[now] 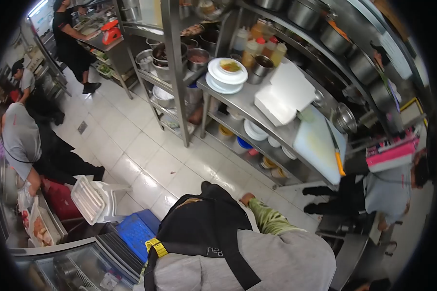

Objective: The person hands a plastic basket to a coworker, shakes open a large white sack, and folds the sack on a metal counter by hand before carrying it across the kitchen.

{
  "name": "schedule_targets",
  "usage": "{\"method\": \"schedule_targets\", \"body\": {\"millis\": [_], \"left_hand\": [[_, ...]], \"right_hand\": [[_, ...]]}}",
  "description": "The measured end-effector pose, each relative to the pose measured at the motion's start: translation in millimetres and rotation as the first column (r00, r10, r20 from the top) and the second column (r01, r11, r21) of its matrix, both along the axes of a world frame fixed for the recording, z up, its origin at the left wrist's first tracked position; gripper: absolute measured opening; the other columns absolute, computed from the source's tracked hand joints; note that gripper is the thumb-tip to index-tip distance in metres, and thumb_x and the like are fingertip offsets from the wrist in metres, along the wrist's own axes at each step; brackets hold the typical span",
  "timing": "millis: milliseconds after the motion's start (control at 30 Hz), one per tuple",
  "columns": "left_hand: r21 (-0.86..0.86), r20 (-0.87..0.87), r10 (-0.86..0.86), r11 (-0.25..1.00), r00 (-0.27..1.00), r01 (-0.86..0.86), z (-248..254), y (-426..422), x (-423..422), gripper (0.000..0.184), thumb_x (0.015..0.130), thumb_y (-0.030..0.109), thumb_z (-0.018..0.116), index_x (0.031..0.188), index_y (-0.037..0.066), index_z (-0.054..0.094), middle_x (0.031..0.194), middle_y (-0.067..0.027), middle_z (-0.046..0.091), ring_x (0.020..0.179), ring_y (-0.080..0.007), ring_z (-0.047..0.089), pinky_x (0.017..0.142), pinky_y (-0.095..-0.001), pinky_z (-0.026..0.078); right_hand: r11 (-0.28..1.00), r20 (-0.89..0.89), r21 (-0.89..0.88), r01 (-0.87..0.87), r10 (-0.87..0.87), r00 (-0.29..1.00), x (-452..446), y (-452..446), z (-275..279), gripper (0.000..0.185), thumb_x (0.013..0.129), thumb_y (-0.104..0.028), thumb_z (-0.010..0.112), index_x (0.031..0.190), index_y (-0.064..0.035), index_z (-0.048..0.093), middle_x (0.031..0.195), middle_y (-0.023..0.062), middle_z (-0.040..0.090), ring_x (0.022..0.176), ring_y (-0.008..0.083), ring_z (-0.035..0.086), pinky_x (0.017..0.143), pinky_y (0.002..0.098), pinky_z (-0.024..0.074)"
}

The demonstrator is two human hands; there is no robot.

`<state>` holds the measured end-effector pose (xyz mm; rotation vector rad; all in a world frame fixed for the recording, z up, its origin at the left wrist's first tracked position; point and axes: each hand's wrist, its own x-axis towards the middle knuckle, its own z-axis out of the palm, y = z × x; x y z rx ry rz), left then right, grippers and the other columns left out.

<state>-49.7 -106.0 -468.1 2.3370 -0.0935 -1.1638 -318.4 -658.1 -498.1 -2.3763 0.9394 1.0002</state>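
My right hand [247, 198] hangs low at my side, out of a green patterned sleeve [269, 218]. It is small and blurred over the tiled floor, and its fingers cannot be made out. Nothing is visibly held in it. My left hand is out of sight; only a bit of sleeve shows beside a yellow band [156, 247]. I wear a black apron [204, 228] over a grey shirt. Ahead stands a steel table [257, 92] with a white open takeaway box [286, 92], stacked lidded bowls [226, 77] and a white cutting board [320, 140] carrying an orange-handled knife [337, 153].
Sauce bottles [250, 52] and pots crowd the shelves. A white plastic stool [99, 199] and blue crate [138, 230] stand left. One person [24, 131] reaches into a food tray [43, 225]; another [386, 189] stands right. A red scale [111, 33] sits far back.
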Motion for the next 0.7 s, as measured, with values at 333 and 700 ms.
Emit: {"method": "schedule_targets", "body": {"millis": [333,700], "left_hand": [[-0.176,0.351,0.128,0.982,0.928,-0.069,25.6,-110.9,132.8,0.041,0.086,0.021,0.063,0.124,0.004,0.061,0.092,-0.0148,0.07,0.076,-0.0211,0.068,0.059,-0.0377,0.056],[-0.034,0.075,0.247,0.969,0.966,-0.245,-14.3,-93.0,214.1,0.045,0.082,0.033,0.064,0.12,0.009,0.068,0.11,-0.0202,0.071,0.107,-0.0318,0.067,0.098,-0.0384,0.051]], "right_hand": [[0.984,0.29,-0.062,0.169,-0.144,0.946,188.2,-117.6,17.6,0.033,0.083,-0.036,0.066,0.092,-0.0057,0.075,0.091,0.015,0.073,0.089,0.0306,0.07,0.084,0.0418,0.054],[0.974,0.577,0.228,-0.011,-0.126,0.807,443.0,-110.0,17.6,0.025,0.089,-0.028,0.064,0.095,-0.004,0.069,0.073,0.0097,0.067,0.063,0.0222,0.064,0.06,0.0371,0.0534]]}}
